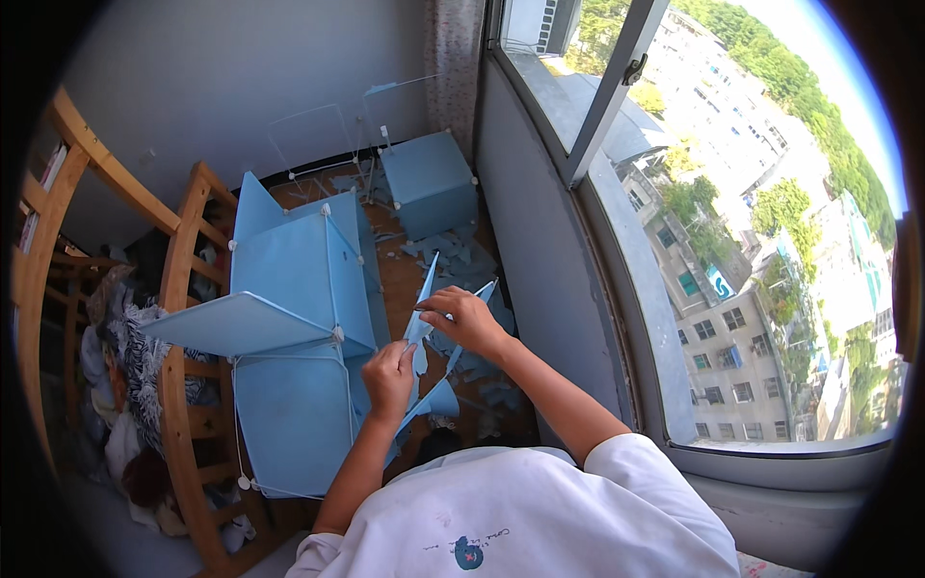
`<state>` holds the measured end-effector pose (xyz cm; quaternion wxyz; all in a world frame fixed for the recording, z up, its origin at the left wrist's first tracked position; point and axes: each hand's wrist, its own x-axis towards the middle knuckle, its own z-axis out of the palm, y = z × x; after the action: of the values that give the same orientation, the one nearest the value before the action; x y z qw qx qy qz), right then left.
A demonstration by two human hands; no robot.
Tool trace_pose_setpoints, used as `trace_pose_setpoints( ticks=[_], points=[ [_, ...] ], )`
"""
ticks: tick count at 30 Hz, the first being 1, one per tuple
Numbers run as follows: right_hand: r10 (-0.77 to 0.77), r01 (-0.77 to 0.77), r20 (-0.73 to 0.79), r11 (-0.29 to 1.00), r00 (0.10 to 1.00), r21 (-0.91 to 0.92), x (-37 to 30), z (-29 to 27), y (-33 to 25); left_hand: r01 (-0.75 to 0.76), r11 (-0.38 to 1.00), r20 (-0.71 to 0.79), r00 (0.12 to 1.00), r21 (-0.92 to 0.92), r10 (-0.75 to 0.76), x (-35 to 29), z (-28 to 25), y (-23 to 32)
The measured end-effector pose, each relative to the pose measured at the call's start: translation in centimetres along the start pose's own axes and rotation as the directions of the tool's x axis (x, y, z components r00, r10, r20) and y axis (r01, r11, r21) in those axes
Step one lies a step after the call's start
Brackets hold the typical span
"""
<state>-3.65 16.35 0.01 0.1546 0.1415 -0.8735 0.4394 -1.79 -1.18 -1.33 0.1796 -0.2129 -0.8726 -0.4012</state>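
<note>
My left hand point(388, 380) and right hand point(466, 320) are both closed on a thin light-blue panel point(417, 329), the right gripping it farther off. Blue cube shelving point(292, 409) stands to my left; blue scraps point(461, 258) lie beyond on the brown floor point(396, 301).

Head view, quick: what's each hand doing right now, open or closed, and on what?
Left hand: closed, holding a blue panel.
Right hand: closed, fingers pinching the same panel farther up.
</note>
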Motion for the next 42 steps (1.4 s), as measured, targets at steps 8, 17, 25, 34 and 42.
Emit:
trace_pose_setpoints(
  ticks=[8, 17, 25, 34, 42],
  points=[
    [0.060, -0.098, 0.243, 0.984, 0.968, 0.146, -0.7, 0.2, -0.9, -0.022, 1.000, 0.060, 0.998, -0.013, 0.023, -0.3, 0.2, 0.1],
    [0.296, -0.304, 0.078, 0.880, 0.952, 0.365, -1.2, 2.9, -1.2, -0.084, 0.994, 0.006, 0.996, 0.067, 0.083, 0.2, 0.4, 0.0],
    [0.428, -0.427, 0.060, 0.863, 0.902, 0.270, -0.8, 4.1, -1.6, -0.047, 0.995, -0.020, 0.999, 0.086, 0.049, 0.3, 0.5, -0.3],
    [0.462, -0.480, 0.130, 0.842, 0.878, 0.246, -0.2, 4.1, -1.0, 0.018, 0.995, 0.003, 1.000, 0.093, -0.018, 0.0, 0.6, -0.3],
    [0.506, -0.511, -0.116, 0.860, 0.855, -0.012, -1.1, 3.3, -2.1, 0.044, 0.998, -0.009, 0.999, 0.039, -0.044, -0.5, 0.9, 0.2]
  ],
)
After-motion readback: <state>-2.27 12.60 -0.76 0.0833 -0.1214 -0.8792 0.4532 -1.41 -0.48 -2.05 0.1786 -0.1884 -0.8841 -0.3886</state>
